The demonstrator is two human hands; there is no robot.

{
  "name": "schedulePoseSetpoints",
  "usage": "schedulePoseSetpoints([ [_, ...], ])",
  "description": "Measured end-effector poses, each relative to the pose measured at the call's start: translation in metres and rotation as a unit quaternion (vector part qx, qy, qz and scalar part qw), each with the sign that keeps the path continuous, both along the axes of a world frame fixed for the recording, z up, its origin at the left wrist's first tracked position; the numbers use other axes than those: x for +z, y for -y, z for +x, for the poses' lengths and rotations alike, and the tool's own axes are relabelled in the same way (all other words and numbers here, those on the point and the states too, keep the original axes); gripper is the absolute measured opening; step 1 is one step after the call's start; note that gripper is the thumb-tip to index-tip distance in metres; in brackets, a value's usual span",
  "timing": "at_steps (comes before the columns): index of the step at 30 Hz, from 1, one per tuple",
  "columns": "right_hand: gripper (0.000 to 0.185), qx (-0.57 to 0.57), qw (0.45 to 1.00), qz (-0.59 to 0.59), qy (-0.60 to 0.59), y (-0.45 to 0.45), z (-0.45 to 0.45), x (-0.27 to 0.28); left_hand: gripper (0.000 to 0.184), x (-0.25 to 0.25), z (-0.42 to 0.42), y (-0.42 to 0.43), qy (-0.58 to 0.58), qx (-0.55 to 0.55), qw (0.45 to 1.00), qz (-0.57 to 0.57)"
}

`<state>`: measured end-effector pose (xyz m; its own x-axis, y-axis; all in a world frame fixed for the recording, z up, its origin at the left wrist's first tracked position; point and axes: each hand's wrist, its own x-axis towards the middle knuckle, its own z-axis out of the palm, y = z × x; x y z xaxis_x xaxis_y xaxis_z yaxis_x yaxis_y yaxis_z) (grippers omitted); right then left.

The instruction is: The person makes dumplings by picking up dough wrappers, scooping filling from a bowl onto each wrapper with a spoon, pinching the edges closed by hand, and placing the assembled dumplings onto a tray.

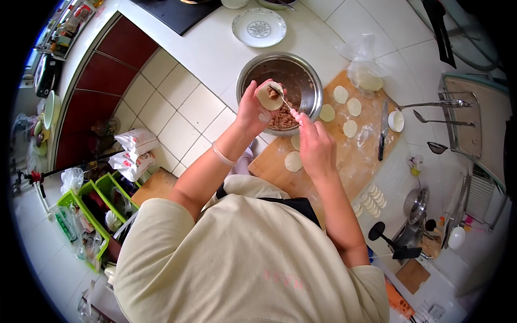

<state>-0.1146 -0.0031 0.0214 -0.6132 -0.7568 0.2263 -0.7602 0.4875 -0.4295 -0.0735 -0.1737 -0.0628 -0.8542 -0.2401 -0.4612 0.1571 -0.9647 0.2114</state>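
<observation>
My left hand holds a round dumpling wrapper on its fingers, above the near left part of a metal bowl. A small lump of minced filling lies on the wrapper. Gripped in my right hand is a spoon with a pink handle, its tip at the filling. More minced filling sits in the bowl. To the right, on a floured wooden board, are several flat wrappers, one close to my right wrist.
A knife lies along the board's right side near a small white bowl. Folded dumplings stand in rows at the lower right. A plastic bag holds dough. Beyond the bowl is a patterned plate. Ladles hang at right.
</observation>
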Motion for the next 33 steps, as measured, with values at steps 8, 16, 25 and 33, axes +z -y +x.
schedulePoseSetpoints([
  [8, 0.021, -0.016, 0.998, -0.046, 0.035, -0.009, 0.006, 0.028, 0.052, 0.018, -0.007, -0.008, -0.021, -0.012, 0.999, -0.023],
  [16, 0.02, -0.028, 0.991, -0.105, 0.077, -0.017, 0.006, 0.021, 0.054, 0.025, -0.007, -0.013, -0.033, -0.022, 0.998, -0.051],
  [25, 0.021, -0.029, 0.994, -0.092, 0.06, -0.018, 0.001, 0.026, 0.053, 0.035, -0.006, -0.013, -0.028, -0.019, 0.998, -0.046],
  [33, 0.02, 0.002, 0.987, -0.144, 0.077, -0.019, -0.005, 0.02, 0.055, 0.033, -0.004, -0.006, -0.051, -0.002, 0.999, -0.003],
])
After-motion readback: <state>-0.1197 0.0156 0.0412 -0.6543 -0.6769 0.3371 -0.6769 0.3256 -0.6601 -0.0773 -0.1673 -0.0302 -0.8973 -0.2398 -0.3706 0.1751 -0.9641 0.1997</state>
